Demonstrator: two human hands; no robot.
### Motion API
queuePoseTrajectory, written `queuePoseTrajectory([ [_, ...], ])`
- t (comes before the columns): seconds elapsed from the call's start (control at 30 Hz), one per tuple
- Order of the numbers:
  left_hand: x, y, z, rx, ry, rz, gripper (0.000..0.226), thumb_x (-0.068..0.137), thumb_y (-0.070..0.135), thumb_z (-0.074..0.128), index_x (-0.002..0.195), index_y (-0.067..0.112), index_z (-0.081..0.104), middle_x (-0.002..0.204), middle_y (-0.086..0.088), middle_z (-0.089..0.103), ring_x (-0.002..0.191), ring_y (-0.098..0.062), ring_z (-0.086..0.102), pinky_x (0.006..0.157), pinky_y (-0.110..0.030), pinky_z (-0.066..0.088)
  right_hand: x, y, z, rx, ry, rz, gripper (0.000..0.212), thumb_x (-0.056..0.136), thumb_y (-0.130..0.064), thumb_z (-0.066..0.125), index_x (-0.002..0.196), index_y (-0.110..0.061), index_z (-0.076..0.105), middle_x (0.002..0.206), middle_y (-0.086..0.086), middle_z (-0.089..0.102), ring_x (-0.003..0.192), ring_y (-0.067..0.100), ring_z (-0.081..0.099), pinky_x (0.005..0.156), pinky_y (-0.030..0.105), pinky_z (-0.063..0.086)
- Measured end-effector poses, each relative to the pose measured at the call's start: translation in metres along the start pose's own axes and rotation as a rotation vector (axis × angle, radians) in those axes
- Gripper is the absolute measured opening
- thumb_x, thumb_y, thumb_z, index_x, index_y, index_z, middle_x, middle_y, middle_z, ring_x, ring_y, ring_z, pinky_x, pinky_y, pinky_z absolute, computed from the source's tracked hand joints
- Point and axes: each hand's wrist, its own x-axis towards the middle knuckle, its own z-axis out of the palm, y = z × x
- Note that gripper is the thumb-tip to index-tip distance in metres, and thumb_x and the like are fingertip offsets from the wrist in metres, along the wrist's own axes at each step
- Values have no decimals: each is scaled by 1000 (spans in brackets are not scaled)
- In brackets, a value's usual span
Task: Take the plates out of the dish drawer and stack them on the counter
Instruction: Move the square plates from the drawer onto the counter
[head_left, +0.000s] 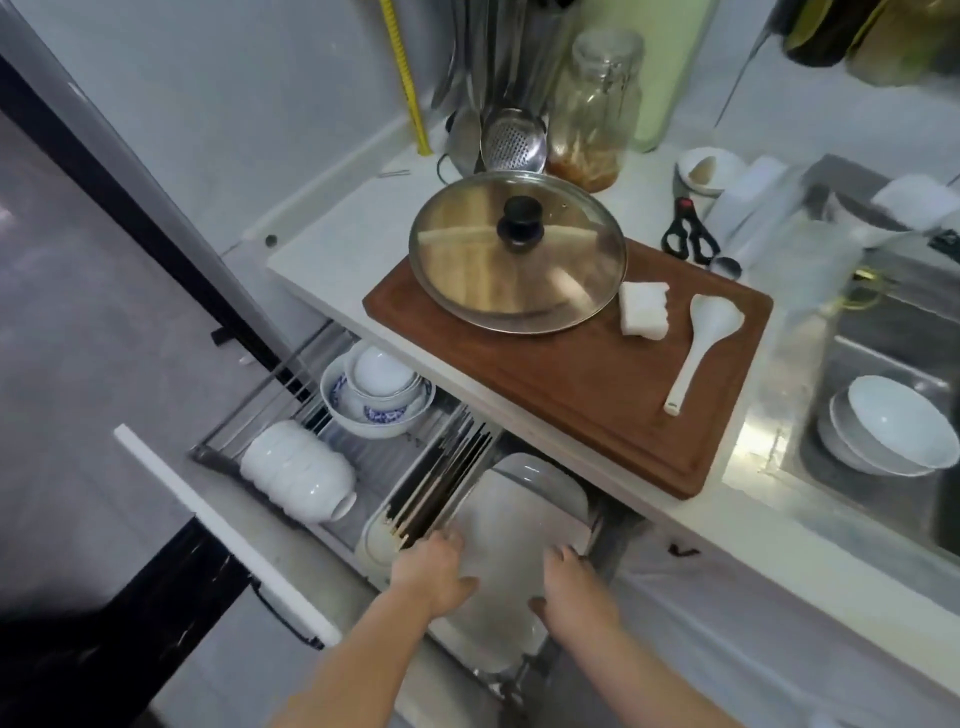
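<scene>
Our fingers (447, 543) curl over both sides of the top plate (511, 535), right of the chopsticks (441, 483) in the drawer (228, 525); we should lift level, left hand (431, 574) matching right hand (576, 587)

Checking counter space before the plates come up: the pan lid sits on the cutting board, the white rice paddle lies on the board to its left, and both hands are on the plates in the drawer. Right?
Nearly. In the head view the rice paddle lies right of the pan lid, not left, on the cutting board. Left hand and right hand are on the plates.
</scene>
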Motion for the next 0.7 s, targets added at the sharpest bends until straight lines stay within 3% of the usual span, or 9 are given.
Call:
queuePoseTrajectory([
  [0.1,30,-6,11,1,-9,-3,66,89,49,52,143,19,32,142,-8,43,124,-31,49,93,-43,47,26,0,21,154,-48,179,82,90,-31,62,150,-5,13,150,14,33,134,29,42,106,35,41],
  [0.2,60,-11,19,-9,-9,-14,67,89,47,54,145,20,28,140,-7,41,125,-30,46,92,-44,47,48,0,40,298,-100,332,90,93,-29,59,151,1,-3,154,18,25,138,30,37,109,36,40],
  [0.47,107,-12,30,-20,-46,-51,70,91,43,54,148,18,22,137,-9,44,125,-30,46,95,-44,47,76,4,65,363,-24,519,89,93,-31,57,147,12,1,152,24,26,140,33,33,115,33,29],
  [0.7,123,-8,33,-151,-80,-141,68,95,32,52,149,13,16,135,-11,43,114,-31,57,83,-42,52,82,7,74,764,22,635,91,83,-8,67,148,10,5,152,26,26,139,36,33,112,38,35],
])
